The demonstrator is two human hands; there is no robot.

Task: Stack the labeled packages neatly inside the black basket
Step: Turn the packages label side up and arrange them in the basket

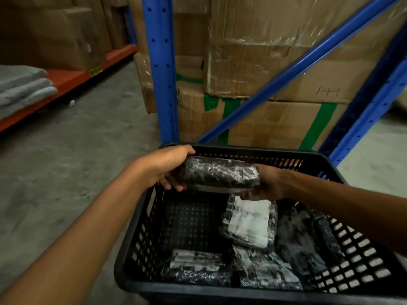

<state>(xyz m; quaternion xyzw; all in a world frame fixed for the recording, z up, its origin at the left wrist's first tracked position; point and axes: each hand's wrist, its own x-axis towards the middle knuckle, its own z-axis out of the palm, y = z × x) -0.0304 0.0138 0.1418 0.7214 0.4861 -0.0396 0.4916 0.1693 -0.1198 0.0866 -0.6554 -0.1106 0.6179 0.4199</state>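
Note:
A dark plastic-wrapped package [220, 175] is held level above the far end of the black basket [141, 219]. My left hand [165, 168] grips its left end and my right hand [268, 183] holds its right end from underneath. Inside the basket lie several more wrapped packages: one with a white label [248, 223] in the middle, another labelled one [196, 267] at the near left, one [266, 271] at the near middle, and a dark one [308, 243] leaning by the right wall. The basket's far left floor is bare.
Blue rack uprights [159, 69] and a diagonal brace stand just behind the basket, with stacked cardboard boxes [275, 62] behind them. An orange shelf [66, 80] with folded grey cloth [22, 89] runs at the left. Concrete floor [77, 161] lies between.

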